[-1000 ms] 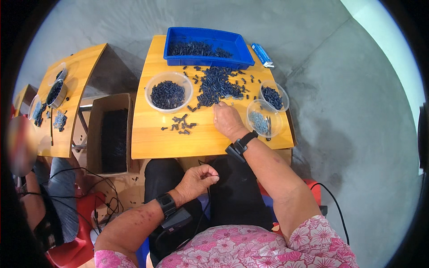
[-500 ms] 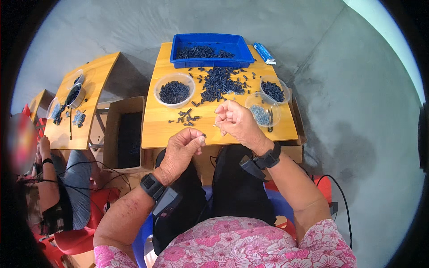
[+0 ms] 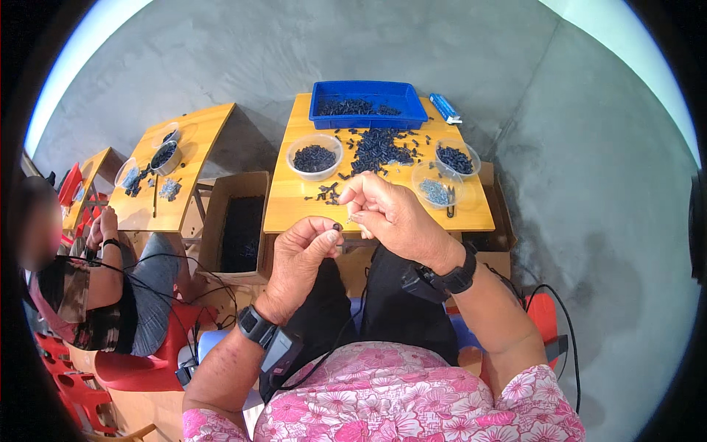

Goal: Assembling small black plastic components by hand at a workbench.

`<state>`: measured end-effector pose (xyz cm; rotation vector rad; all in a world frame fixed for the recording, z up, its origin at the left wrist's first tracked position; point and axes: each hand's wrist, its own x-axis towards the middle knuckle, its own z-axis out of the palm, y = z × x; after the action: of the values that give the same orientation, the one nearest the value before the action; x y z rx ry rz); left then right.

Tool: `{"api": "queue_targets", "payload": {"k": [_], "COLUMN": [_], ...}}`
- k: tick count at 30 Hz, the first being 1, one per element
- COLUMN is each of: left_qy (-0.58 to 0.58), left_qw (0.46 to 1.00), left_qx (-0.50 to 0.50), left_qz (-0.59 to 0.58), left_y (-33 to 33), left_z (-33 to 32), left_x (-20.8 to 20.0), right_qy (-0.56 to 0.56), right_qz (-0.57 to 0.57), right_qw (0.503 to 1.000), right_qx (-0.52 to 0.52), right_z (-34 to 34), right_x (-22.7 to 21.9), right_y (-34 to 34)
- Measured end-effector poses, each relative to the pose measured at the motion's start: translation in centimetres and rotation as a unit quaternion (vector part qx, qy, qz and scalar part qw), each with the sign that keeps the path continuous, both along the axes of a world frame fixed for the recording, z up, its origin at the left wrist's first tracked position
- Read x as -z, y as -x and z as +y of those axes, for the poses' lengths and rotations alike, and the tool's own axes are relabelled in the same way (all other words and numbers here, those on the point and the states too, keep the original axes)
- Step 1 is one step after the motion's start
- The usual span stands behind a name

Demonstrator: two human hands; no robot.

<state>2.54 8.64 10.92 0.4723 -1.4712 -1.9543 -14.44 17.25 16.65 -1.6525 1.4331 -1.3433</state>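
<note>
Left hand (image 3: 299,255) pinching dark piece (image 3: 337,227); right hand (image 3: 400,222) pinching tiny pale part (image 3: 349,219) just beside, seemingly not joined. Plenty left, judging by black pile (image 3: 379,150) loose on table (image 3: 475,216); finished count unclear.

Near table: I take this wooden-topped, yellow-toned table (image 3: 289,214) as my landmark.
Grey surface: smooth, mottled concrete (image 3: 589,169) fills my view beyond and right of the near table; fisheye bending leaves me unsure whether it is wall or floor.
Seam: a thin dark line (image 3: 534,77) crosses it, beyond the near table's right side.
Pale band: a white strip (image 3: 633,44) curves well beyond it, upper right.
Neighbouring tables: a matching side table (image 3: 208,136) stands left of the near table, another (image 3: 90,171) farther left.
Seating: red plastic chairs (image 3: 82,394) stand lower left of it.
Light: soft, leaving a blurred shadow (image 3: 589,269) to its right.
</note>
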Motion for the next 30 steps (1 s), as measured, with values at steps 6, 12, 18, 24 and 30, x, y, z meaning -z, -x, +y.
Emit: {"api": "queue_targets", "payload": {"k": [6,12,18,24,30], "left_qy": [0.057,0.078,0.123,0.141,0.138], "left_qw": [0.998,0.996,0.992,0.990,0.990], "left_qx": [0.025,0.027,0.023,-0.002,0.010], "left_qz": [0.024,0.025,-0.027,-0.005,-0.041], "left_y": [-0.4,-0.4,-0.6,-0.3,-0.7], "left_z": [1.1,0.8,0.5,0.9,1.0], "left_x": [-0.2,0.1,0.5,0.8,0.7], "right_qy": [0.037,0.042,0.102,0.108,0.099], "right_qz": [0.052,0.104,0.192,0.287,0.201], "right_qw": [0.998,0.994,0.976,0.952,0.974], "right_qx": [0.015,0.005,0.013,0.013,0.027], "right_z": [1.2,1.3,1.0,1.1,1.2], "right_x": [-0.9,-0.8,-0.1,0.2,0.3], "right_y": [-0.9,-1.5,-1.6,-1.9,-1.9]}}
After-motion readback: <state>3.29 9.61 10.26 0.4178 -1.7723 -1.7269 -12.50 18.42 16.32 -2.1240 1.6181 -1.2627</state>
